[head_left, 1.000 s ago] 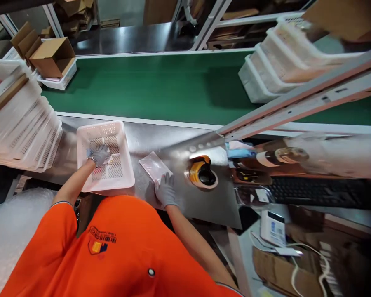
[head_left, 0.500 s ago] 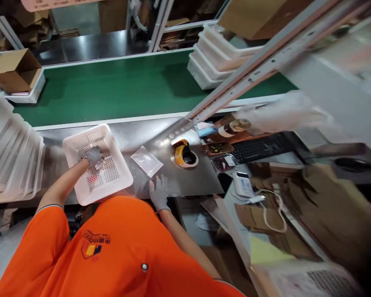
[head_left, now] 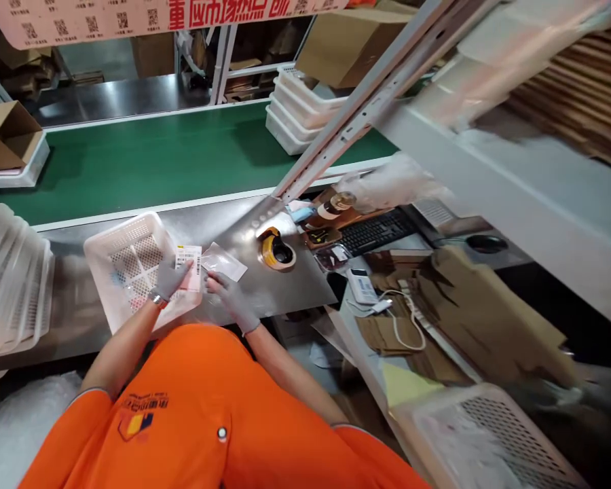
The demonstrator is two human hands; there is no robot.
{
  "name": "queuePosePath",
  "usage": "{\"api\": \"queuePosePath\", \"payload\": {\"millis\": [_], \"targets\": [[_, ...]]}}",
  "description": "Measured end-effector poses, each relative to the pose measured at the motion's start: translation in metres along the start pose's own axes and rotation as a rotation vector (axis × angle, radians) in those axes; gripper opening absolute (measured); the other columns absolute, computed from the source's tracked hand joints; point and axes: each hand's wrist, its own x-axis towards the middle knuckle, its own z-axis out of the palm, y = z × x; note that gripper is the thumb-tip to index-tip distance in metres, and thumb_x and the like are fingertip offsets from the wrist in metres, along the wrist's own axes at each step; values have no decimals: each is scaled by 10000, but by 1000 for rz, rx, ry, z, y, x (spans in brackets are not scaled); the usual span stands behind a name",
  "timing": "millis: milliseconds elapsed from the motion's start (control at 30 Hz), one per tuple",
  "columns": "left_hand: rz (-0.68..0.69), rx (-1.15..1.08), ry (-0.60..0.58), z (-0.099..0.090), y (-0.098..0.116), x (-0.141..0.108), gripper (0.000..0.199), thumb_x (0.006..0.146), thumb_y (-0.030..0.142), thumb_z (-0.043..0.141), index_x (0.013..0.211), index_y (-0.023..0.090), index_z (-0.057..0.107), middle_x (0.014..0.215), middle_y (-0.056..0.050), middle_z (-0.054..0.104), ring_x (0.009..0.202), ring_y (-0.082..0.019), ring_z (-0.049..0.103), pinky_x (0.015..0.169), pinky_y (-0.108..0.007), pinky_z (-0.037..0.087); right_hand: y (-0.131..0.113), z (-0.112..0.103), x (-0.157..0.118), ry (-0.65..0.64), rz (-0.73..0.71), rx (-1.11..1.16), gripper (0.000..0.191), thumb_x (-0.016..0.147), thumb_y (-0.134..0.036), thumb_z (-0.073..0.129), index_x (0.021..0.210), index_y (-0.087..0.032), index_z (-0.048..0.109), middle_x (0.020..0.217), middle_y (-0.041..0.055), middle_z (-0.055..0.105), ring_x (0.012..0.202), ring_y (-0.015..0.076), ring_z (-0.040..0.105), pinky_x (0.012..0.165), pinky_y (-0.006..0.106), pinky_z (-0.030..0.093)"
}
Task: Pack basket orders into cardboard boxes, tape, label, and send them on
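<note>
My left hand point(head_left: 170, 280), gloved in grey, is closed on a white and pink paper slip point(head_left: 190, 261) with printed barcodes. It holds the slip over the right side of a white plastic basket point(head_left: 100, 285). A few small coloured items show dimly on the basket's perforated floor. My right hand point(head_left: 231, 297), also gloved, is just right of the slip with its fingers drawn together; what they grip, if anything, I cannot make out. By those fingers is a clear flat plastic bag point(head_left: 228, 261) on the metal table, its lower part covered by the hand.
A yellow tape dispenser point(head_left: 275, 251) stands right of the bag. Stacked white baskets point(head_left: 13, 272) are at the left. Beyond the table runs a green conveyor belt point(head_left: 157, 163). A slanting metal post point(head_left: 330, 142) rises at the right, near a keyboard point(head_left: 377, 231) and cardboard point(head_left: 478, 319).
My left hand has come up out of the basket with the slip in it. My right hand has moved from the table's front edge toward the slip and bag, its fingers closing. The view has shifted.
</note>
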Motion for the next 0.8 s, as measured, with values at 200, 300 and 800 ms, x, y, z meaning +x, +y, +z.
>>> {"api": "queuePosePath", "payload": {"millis": [200, 300, 800], "targets": [[-230, -328, -178, 62, 25, -39, 326, 930, 439, 863, 1070, 145, 866, 1051, -127, 882, 889, -246, 830, 726, -333, 677, -29, -18, -7, -2, 80, 140, 475, 783, -694, 868, 809, -239, 733, 829, 13, 776, 824, 222, 691, 788, 351, 581], [-323, -388, -323, 84, 32, -51, 339, 858, 405, 934, 1016, 113, 868, 939, -129, 861, 720, -210, 771, 562, -267, 575, -30, -43, -14, -9, 127, 243, 463, 764, -685, 890, 821, -258, 721, 868, 31, 800, 925, 263, 750, 852, 382, 611], [-407, -465, -120, 173, 74, -79, 223, 860, 270, 878, 1017, 112, 878, 1025, -137, 882, 781, -220, 775, 562, -264, 565, -17, -133, -58, 57, 271, 468, 544, 597, -605, 1045, 921, -244, 798, 963, 53, 858, 960, 274, 816, 838, 368, 638]]}}
